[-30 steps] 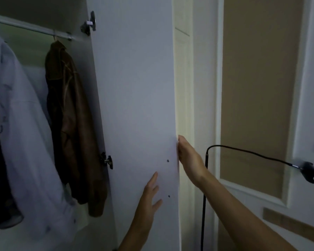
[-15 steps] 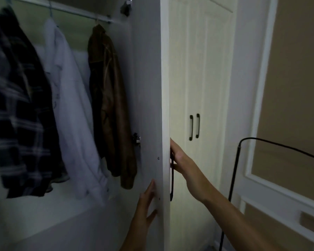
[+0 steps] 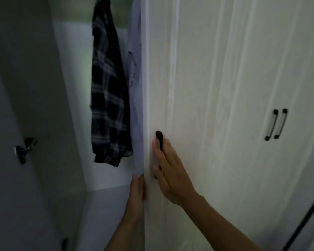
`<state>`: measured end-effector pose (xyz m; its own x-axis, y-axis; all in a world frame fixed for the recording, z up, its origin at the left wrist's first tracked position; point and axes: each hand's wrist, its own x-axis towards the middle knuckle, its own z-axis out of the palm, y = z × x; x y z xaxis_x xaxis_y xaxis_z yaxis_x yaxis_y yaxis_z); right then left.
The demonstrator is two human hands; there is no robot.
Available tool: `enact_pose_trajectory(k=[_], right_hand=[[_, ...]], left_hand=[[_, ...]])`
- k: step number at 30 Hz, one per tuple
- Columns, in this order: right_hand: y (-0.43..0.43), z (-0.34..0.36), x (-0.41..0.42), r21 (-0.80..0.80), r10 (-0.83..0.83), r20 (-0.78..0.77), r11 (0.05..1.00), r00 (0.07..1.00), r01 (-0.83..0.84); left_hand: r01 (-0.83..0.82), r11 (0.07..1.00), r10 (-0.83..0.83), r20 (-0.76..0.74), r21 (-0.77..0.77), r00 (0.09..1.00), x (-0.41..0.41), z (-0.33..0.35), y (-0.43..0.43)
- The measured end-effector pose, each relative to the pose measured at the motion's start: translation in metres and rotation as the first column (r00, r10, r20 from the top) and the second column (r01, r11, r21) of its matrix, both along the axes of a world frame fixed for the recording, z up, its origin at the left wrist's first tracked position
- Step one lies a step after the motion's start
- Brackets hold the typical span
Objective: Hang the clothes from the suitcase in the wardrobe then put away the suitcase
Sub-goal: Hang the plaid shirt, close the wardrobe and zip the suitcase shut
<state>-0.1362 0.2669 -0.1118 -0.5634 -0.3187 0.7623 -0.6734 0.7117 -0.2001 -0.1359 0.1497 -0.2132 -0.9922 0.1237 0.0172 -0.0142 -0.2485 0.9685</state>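
Lying flat on the wardrobe door (image 3: 188, 87), the right hand (image 3: 170, 171) has straight fingers slipped behind the black handle (image 3: 159, 137). The left hand (image 3: 137, 194) rests with fingers extended along the door's edge. Inside, a plaid shirt (image 3: 107, 98) hangs just beside a pale shirt (image 3: 135, 69), which the door partly hides.

Fig. Closed, panelled cream cupboard doors (image 3: 243, 78) stand to the right, bearing a pair of upright black bar handles (image 3: 271, 125) side by side. A thin black cable (image 3: 305, 221) crosses the lower right corner diagonally.
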Motion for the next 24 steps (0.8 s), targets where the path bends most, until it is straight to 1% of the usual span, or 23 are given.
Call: enact_pose_trajectory(k=[1, 2, 3, 4, 5, 6, 8, 10, 12, 14, 17, 19, 21, 24], right_hand=[[-0.005, 0.000, -0.013, 0.015, -0.044, 0.004, 0.999, 0.999, 0.044], [-0.016, -0.001, -0.022, 0.025, -0.095, 0.031, 0.995, 0.995, 0.094], [-0.022, -0.005, -0.032, 0.041, -0.139, 0.032, 0.990, 0.990, 0.137], [-0.026, -0.010, -0.041, 0.074, -0.181, 0.024, 0.981, 0.983, 0.179], [-0.026, -0.013, -0.051, 0.107, -0.218, -0.011, 0.970, 0.976, 0.217], [-0.027, -0.014, -0.058, 0.123, -0.244, -0.025, 0.961, 0.969, 0.246], [-0.031, -0.014, -0.072, 0.164, -0.303, -0.063, 0.937, 0.951, 0.310], [-0.038, -0.016, -0.085, 0.198, -0.343, -0.086, 0.914, 0.936, 0.353], [-0.041, -0.016, -0.096, 0.201, -0.384, -0.106, 0.895, 0.917, 0.398], [-0.044, -0.018, -0.105, 0.202, -0.415, -0.119, 0.880, 0.902, 0.431], [-0.052, -0.018, -0.119, 0.216, -0.468, -0.129, 0.847, 0.874, 0.486], [-0.056, -0.017, -0.125, 0.224, -0.498, -0.120, 0.829, 0.859, 0.512], [-0.059, -0.017, -0.130, 0.224, -0.514, -0.116, 0.820, 0.850, 0.527], [-0.061, -0.016, -0.126, 0.221, -0.504, -0.099, 0.829, 0.858, 0.513]], left_hand=[[0.084, 0.990, -0.093, -0.076, -0.111, 0.993, -0.018, 0.034, -0.026], [0.046, 0.998, -0.048, -0.047, -0.036, 0.998, -0.034, 0.036, -0.033], [0.010, 0.999, -0.011, -0.034, -0.042, 0.999, -0.036, 0.040, -0.038], [-0.018, 0.998, 0.021, -0.051, 0.059, 0.998, -0.043, 0.046, -0.041], [0.017, 0.996, -0.012, -0.067, 0.085, 0.998, -0.048, 0.050, -0.046], [0.041, 0.993, -0.036, -0.047, 0.112, 0.998, -0.057, 0.043, -0.050], [0.079, 0.989, -0.072, -0.058, 0.121, 0.996, -0.074, 0.046, -0.056], [0.116, 0.991, -0.113, -0.057, 0.062, 0.992, -0.090, 0.051, -0.064], [0.104, 0.992, -0.101, -0.040, 0.074, 0.994, -0.106, 0.046, -0.069], [0.153, 0.984, -0.150, -0.039, 0.093, 0.988, -0.116, 0.045, -0.073], [0.144, 0.980, -0.144, -0.015, 0.134, 0.990, -0.131, 0.050, -0.076], [0.152, 0.980, -0.151, -0.019, 0.127, 0.988, -0.139, 0.049, -0.078], [0.160, 0.976, -0.158, -0.026, 0.146, 0.987, -0.144, 0.048, -0.079], [0.140, 0.982, -0.137, -0.036, 0.125, 0.990, -0.143, 0.050, -0.077]])
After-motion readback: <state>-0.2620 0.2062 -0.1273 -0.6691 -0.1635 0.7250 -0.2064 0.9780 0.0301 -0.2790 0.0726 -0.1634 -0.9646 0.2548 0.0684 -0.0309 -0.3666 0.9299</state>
